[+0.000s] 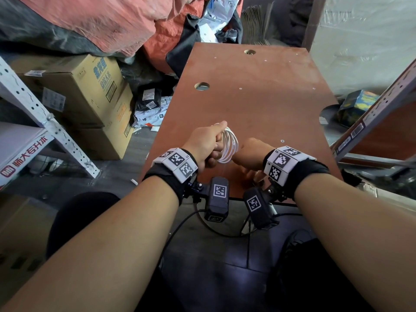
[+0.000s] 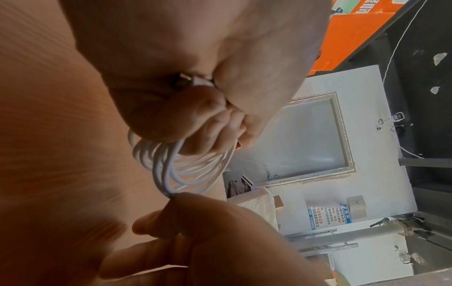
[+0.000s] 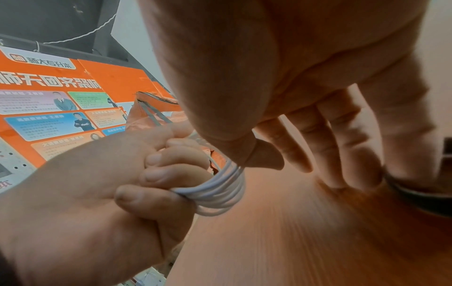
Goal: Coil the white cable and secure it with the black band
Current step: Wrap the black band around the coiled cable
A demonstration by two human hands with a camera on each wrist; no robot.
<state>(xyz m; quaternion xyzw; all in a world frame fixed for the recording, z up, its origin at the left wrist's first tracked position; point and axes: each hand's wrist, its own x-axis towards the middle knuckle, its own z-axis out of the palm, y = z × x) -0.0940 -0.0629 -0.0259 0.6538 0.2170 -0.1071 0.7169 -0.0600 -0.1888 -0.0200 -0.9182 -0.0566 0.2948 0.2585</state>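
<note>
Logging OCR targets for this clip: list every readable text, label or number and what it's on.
"金龙鱼" and "甜部大米": side of the cardboard box, second string uncertain.
"师大专升本": red strip on the white shelf; also on the orange poster.
Orange poster's large headline and panels: not reliably readable.
Blue wall notice: too small.
Box barcode, parcel labels: blurred.
Wrist tags: coded markers, no words.

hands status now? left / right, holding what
Left hand: fingers curled round the coiled white cable, gripping it.
Right hand: thumb and forefinger pinch the coil's far side; other fingers extended.

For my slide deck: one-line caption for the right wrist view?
Left hand grips coiled white cable; right hand pinches its loops above brown wooden table.
</note>
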